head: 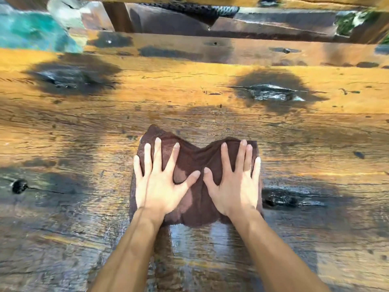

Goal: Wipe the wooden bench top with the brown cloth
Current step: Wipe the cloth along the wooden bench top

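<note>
The brown cloth (196, 182) lies flat on the table (210, 114), pinned under both hands. Left hand (159, 186) and right hand (233, 186) are spread flat, palms down, fingers splayed, pressing rather than gripping. The cloth bunches up between the thumbs, so I'd guess a hard push could make it fold or slip out. Dark knots sit ahead of the hands. No containers that I can see.

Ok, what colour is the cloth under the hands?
Dark brown, plain with no pattern; the cloth shows clearly in the head view, the only one.
</note>
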A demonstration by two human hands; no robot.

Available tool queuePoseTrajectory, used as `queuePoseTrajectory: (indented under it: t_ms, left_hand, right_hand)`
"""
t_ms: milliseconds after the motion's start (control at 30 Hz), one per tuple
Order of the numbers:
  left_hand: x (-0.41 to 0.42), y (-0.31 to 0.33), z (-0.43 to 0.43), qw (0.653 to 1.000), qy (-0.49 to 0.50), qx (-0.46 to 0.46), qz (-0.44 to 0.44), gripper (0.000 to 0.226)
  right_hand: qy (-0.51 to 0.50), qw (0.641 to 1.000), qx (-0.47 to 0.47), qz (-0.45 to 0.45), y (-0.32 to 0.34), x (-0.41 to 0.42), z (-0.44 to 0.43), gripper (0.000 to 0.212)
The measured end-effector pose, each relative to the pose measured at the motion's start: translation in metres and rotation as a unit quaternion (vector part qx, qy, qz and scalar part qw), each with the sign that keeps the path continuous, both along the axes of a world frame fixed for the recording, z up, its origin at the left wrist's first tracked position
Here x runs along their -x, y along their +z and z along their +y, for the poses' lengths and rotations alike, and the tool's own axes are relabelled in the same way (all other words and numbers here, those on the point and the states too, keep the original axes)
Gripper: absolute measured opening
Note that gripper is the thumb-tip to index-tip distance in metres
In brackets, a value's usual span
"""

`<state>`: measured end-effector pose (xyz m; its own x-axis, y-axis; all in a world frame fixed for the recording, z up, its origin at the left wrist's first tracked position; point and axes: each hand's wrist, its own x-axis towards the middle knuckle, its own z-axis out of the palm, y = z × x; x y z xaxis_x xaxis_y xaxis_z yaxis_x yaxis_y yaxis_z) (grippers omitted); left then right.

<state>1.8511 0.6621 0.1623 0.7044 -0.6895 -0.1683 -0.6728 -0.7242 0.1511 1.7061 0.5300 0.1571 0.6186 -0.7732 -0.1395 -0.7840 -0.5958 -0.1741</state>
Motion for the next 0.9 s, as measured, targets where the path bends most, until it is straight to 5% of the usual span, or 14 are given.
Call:
queuePoseTrajectory:
  t_ms: [900]
  left_hand:
    - [-0.193, -0.002, -0.158, 0.998, 0.006, 0.05, -0.028, 0.097]
  right_hand:
    - [-0.06, 0.997, 0.045, -0.016, -0.002, -0.177, -0.156, 0.089]
